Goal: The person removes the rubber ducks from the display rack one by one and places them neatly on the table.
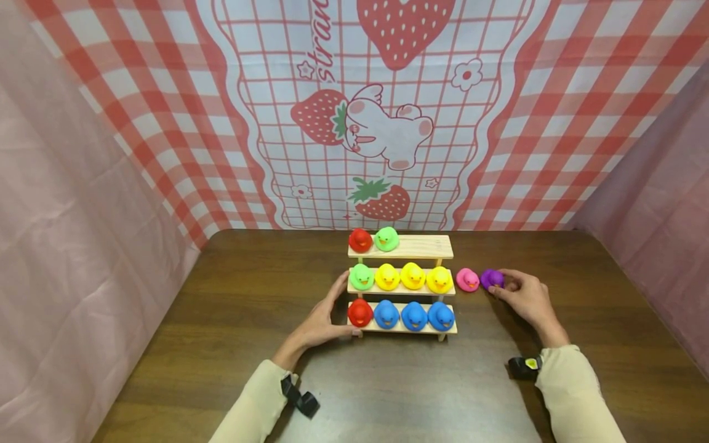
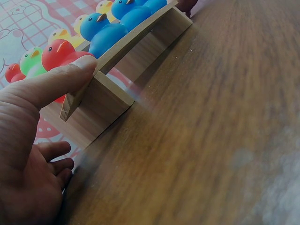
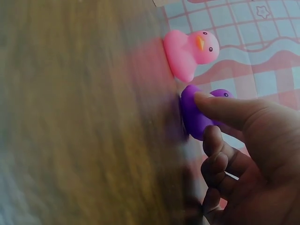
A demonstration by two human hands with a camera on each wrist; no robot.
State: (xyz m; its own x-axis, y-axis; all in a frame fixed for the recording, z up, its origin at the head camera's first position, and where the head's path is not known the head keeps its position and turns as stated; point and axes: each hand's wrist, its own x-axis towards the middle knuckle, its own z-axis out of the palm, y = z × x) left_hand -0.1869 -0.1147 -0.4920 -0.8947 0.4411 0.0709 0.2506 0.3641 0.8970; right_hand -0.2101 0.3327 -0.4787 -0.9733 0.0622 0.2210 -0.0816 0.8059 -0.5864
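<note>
A three-tier wooden stand (image 1: 419, 247) holds rubber ducks: a red duck (image 1: 360, 240) and a green duck (image 1: 386, 239) on top, a green and three yellow ducks (image 1: 413, 276) in the middle, a red and three blue ducks (image 1: 414, 315) at the bottom. My left hand (image 1: 318, 323) holds the stand's left end; in the left wrist view its thumb (image 2: 61, 80) lies on the bottom tier's corner beside the red duck. To the stand's right, my right hand (image 1: 526, 299) pinches a purple duck (image 3: 194, 115) at the tabletop. Beside it sits a pink duck (image 1: 468, 280).
The brown wooden table (image 1: 249, 295) reaches back to a red-and-white checked cloth (image 1: 221, 147) with strawberry prints. Pink curtains (image 1: 83, 246) hang at both sides. The top tier's right part is bare wood.
</note>
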